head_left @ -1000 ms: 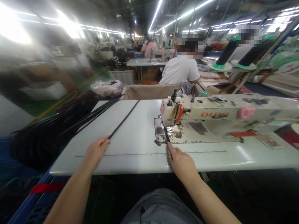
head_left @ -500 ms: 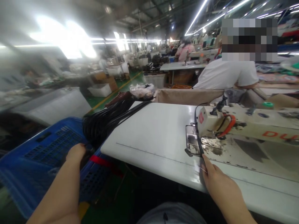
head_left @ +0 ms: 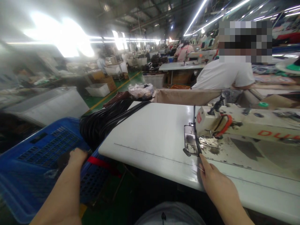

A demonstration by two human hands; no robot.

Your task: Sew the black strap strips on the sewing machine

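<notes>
My right hand [head_left: 217, 182] pinches the strip [head_left: 197, 145] near the front edge of the surface [head_left: 154, 131], likely steadying it; my left hand's [head_left: 78, 156] hold I can't tell.

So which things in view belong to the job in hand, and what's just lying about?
In the job, by the look of it:
black strip, in the right hand
sewing machine
table
strip bundle, partly on the table
blue basket, left hand at it

Probably just lying about:
white tub
plastic bag
cardboard box
</notes>
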